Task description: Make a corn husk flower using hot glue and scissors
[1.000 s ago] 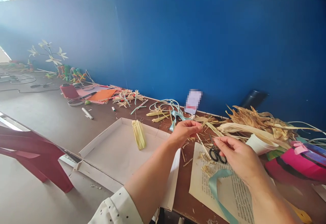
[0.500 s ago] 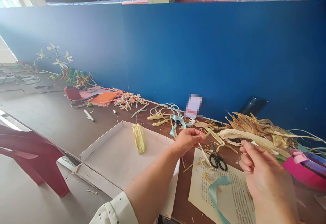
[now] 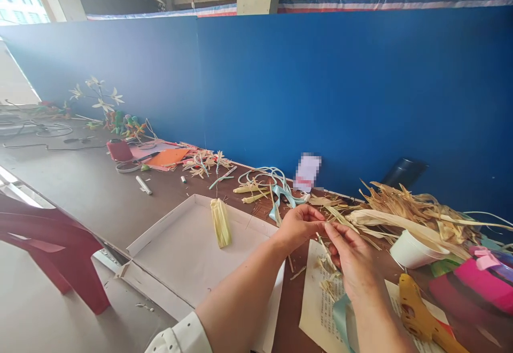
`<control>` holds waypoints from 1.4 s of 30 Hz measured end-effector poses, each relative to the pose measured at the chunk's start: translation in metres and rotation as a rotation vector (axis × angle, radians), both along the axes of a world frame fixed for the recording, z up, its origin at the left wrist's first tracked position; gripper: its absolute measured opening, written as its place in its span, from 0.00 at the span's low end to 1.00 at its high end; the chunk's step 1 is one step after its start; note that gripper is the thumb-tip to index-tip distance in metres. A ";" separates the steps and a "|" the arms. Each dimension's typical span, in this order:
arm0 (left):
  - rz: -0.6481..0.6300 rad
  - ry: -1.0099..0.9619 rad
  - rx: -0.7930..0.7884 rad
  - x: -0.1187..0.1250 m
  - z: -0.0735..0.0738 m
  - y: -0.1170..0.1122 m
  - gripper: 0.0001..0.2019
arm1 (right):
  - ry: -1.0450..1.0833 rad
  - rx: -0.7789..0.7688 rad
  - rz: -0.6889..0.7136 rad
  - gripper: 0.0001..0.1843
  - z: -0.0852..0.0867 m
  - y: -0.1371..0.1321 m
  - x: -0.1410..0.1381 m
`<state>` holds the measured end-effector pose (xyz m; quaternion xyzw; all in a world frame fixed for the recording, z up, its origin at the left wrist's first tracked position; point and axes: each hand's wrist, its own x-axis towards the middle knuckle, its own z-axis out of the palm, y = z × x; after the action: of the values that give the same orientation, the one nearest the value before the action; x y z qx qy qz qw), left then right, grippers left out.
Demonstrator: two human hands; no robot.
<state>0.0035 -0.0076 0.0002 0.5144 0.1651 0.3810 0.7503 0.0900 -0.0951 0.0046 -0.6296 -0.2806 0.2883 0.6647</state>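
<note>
My left hand is closed in a pinch over the table's brown top. My right hand has its fingertips pressed against the left hand's fingertips. Between them runs a thin dried straw strip, slanting down over a printed page. Both hands grip this strip. A light blue ribbon lies on the page under my right wrist. Straw scraps are scattered on the page near the hands.
A white cardboard tray to the left holds a pale yellow husk bundle. Right of the hands stand a white cup, a dried husk pile, a yellow glue gun and pink material. A blue partition backs the table.
My right hand moved left and met the left hand's fingertips; it now covers the black scissors. The view shifted, bringing the yellow glue gun into sight.
</note>
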 end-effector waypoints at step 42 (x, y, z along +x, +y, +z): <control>0.700 0.510 0.707 -0.008 -0.021 -0.011 0.11 | 0.297 0.420 -0.078 0.13 -0.008 0.120 0.064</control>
<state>-0.0048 -0.0190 -0.0207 0.7253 0.3645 0.5029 0.2970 0.1536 0.0251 -0.0030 -0.4388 -0.2091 0.2871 0.8254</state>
